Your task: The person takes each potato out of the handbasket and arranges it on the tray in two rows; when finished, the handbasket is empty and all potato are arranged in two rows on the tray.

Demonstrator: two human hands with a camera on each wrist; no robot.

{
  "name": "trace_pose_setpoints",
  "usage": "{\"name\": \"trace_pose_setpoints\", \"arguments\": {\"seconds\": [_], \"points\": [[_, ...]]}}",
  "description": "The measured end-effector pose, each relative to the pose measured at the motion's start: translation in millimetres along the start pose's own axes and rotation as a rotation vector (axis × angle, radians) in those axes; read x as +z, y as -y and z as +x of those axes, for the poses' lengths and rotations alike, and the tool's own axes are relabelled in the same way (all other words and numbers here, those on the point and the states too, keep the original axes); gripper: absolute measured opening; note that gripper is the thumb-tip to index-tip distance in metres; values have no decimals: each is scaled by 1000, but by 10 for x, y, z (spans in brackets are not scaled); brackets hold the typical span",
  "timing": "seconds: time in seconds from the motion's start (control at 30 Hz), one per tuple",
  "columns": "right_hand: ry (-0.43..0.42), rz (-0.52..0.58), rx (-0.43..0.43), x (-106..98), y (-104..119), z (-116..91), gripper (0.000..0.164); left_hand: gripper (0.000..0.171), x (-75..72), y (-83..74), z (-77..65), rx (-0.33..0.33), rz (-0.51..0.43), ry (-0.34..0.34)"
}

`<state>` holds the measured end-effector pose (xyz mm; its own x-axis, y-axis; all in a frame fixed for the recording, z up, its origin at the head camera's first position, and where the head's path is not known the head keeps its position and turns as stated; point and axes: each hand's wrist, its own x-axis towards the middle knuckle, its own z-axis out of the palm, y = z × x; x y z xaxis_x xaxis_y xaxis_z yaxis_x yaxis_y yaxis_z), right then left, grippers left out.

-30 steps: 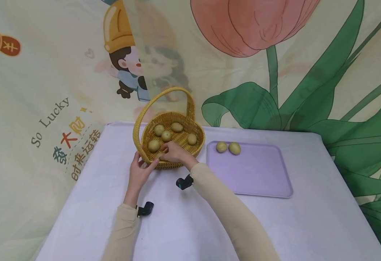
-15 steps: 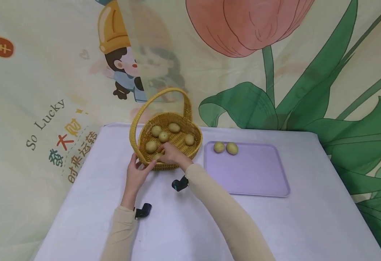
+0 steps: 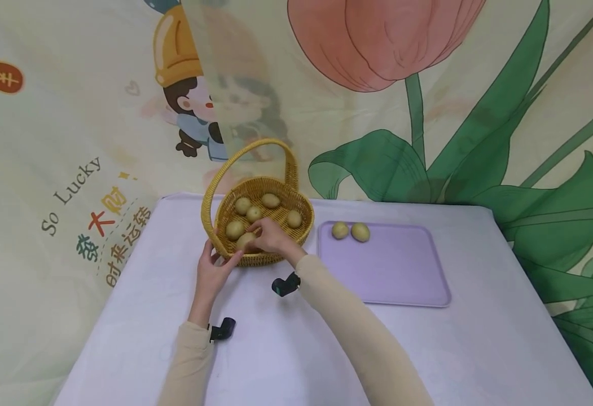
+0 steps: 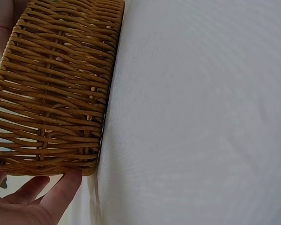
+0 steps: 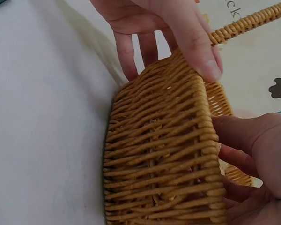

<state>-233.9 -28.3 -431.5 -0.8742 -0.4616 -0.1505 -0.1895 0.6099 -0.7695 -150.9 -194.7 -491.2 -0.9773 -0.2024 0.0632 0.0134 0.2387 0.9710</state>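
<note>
A yellow-brown wicker basket [image 3: 306, 228] with a tall arched handle holds several potatoes [image 3: 271, 200]. My left hand [image 3: 214, 276] grips the basket's front left side, thumb over the rim and fingers spread down the outer wall. In the right wrist view, those left fingers [image 5: 126, 56] press against the weave. My right hand [image 3: 273, 237] reaches over the front rim into the basket and pinches a potato [image 3: 246, 241] near the front left. The front wall hides that potato in the right wrist view, where only curled right fingers [image 5: 241, 161] show behind the rim.
A lilac tray [image 3: 387, 265] lies right of the basket with two potatoes [image 3: 360, 232] at its back left corner. White cloth [image 3: 286, 355] covers the table. A printed curtain [image 3: 357, 141] hangs right behind the table's back edge.
More of the potato at my right fingers shows now, and the right hand has risen slightly. My left hand keeps its place on the basket. The head view has shifted a little.
</note>
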Motion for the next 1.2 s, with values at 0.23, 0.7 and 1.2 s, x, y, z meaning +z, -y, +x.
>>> {"name": "trace_pose_setpoints", "arguments": {"seconds": [0.23, 0.7, 1.2], "points": [[-47, 111, -34, -82, -53, -56, 41, 83, -46, 16, -14, 5, 4, 0], [-121, 299, -157, -393, -66, -305, 41, 85, -36, 9, -5, -11, 18, 7], [-253, 427, -75, -812, -478, -566, 44, 85, -29, 17, -4, -8, 10, 25]]}}
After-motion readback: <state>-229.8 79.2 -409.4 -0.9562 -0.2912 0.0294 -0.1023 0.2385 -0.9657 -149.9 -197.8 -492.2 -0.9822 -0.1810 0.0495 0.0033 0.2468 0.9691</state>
